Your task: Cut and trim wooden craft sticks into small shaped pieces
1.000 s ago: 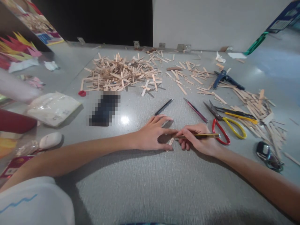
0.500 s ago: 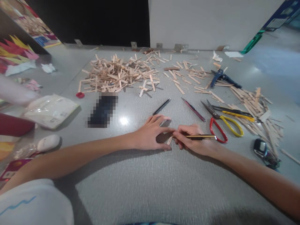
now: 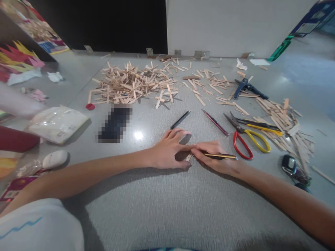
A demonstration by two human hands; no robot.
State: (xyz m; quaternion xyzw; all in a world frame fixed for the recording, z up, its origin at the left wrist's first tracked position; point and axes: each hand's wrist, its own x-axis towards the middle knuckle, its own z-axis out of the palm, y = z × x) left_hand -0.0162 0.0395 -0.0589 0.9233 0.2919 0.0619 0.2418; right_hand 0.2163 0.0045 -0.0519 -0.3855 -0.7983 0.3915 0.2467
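On grey tabletop point(image 3: 157, 202), left grip point(image 3: 167, 152) pinching wooden piece point(image 3: 188, 157), right grip point(image 3: 217, 166) pinching pencil point(image 3: 224, 156), edged leftward

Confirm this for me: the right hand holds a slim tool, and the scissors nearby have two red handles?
Not quite: the scissors don't have two red handles. One is red, the other yellow, as the head view shows. The right hand does hold a slim tool.

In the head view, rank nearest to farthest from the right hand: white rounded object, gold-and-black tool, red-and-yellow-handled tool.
1. Gold-and-black tool, held in the right hand.
2. Red-and-yellow-handled tool, to its right.
3. White rounded object, far left.
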